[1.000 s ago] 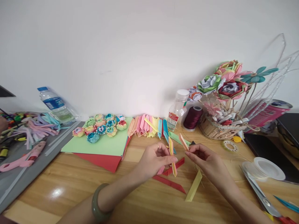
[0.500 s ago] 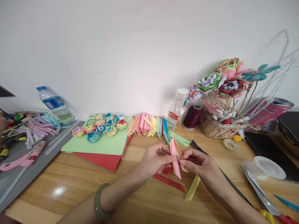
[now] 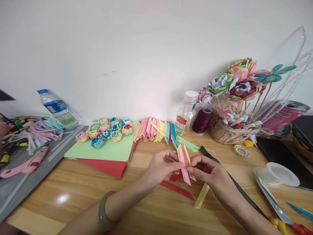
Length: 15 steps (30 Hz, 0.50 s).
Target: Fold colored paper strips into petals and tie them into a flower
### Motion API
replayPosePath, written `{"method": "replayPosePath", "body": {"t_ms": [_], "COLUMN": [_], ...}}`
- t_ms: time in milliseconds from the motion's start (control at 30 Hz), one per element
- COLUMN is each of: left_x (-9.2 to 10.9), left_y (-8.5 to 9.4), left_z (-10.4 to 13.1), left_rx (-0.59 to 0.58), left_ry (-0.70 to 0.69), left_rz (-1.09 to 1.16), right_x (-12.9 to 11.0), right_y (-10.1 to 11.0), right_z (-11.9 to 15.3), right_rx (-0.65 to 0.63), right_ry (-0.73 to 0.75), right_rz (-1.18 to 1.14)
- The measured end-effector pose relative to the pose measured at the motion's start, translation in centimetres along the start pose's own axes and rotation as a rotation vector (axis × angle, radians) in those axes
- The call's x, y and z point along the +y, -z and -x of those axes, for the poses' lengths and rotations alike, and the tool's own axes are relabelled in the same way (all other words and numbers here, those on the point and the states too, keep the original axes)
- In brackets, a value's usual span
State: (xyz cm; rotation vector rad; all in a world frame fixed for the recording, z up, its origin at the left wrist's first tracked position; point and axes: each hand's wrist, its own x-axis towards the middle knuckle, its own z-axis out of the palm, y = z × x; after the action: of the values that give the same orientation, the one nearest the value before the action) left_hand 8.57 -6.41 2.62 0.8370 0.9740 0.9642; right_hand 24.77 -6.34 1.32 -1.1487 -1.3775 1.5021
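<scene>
My left hand (image 3: 165, 165) pinches a pink folded paper strip (image 3: 185, 169) with a yellow edge between thumb and fingers. Facing it, my right hand (image 3: 206, 168) grips a peach folded paper strip (image 3: 186, 156). The two strips stand close together, nearly side by side; whether they touch is hard to tell. On the wooden table below lie a red paper strip (image 3: 178, 190) and a yellow paper strip (image 3: 201, 196). Beyond my hands a row of folded paper pieces (image 3: 151, 130) in peach, pink, yellow and blue leans by the wall, with a green strip (image 3: 188, 144) beside it.
Several paper flowers (image 3: 106, 133) sit on green paper (image 3: 97, 154) at left. A plastic bottle (image 3: 186, 112), a maroon thread spool (image 3: 202, 121) and a flower basket (image 3: 230, 132) stand at the back right. Scissors (image 3: 276, 204) and a white spool (image 3: 282, 174) lie at right.
The peach strip in my right hand has come closer to the pink strip in my left. Both hands keep their grip and have barely shifted.
</scene>
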Motion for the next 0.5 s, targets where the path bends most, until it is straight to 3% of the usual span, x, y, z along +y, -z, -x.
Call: {"method": "replayPosePath", "body": {"t_ms": [233, 500], "left_x": [-0.1, -0.3], "left_y": [0.3, 0.4], "left_z": [-0.3, -0.3], "left_rx": [0.016, 0.065], "left_ry": [-0.014, -0.010], "left_rz": [-0.050, -0.121], "right_x": [0.0, -0.3], "right_y": [1.1, -0.1], "right_z": [-0.4, 0.1], "right_rx": [0.114, -0.053], "right_ry": [-0.009, -0.011], "right_rz": [0.190, 0.054]}}
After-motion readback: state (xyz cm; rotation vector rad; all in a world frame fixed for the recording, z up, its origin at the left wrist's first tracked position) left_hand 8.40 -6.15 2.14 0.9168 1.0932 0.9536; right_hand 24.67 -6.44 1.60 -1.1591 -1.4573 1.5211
